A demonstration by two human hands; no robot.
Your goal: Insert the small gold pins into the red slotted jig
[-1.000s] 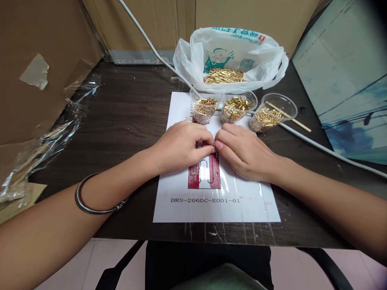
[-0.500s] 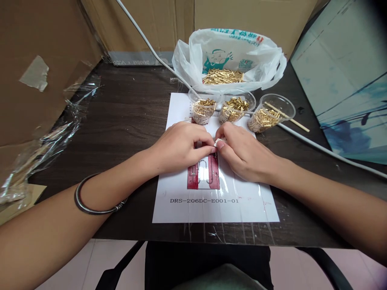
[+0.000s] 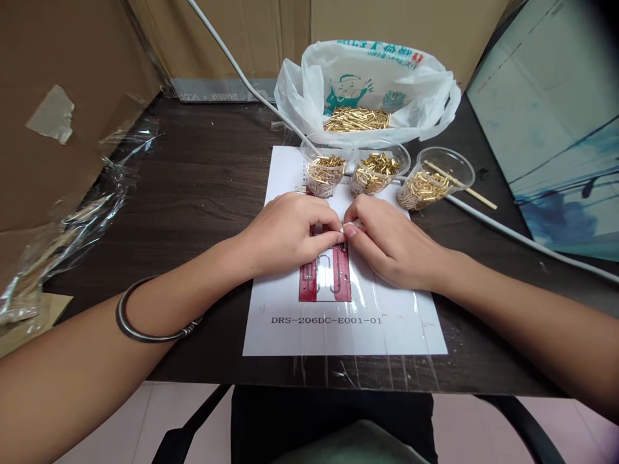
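Over the middle of a white printed sheet (image 3: 333, 340), my two hands meet at the fingertips. My left hand (image 3: 287, 233) is closed in a thumb-and-finger pinch; whatever is in it is too small to make out. In the pinch of my right hand (image 3: 389, 243) a small white scrap (image 3: 349, 225) shows, perhaps tissue. Below the fingers lies a red-and-white printed diagram (image 3: 309, 283), partly hidden by my left hand. Just beyond the hands stand a left clear cup (image 3: 326, 174) and a middle clear cup (image 3: 374, 173), both holding small gold-coloured metal pins.
A tilted clear cup (image 3: 428, 185) of gold pins, with a thin wooden stick (image 3: 481, 198), stands at the right. Behind the cups sits a white plastic bag (image 3: 294, 96) with longer gold pins. A white cable (image 3: 527, 237) crosses the table. Cardboard (image 3: 232, 38) walls the back.
Both hands stay nearly in place, fingertips still together. The white scrap shows slightly differently between the fingers. The whole view has shifted a little.
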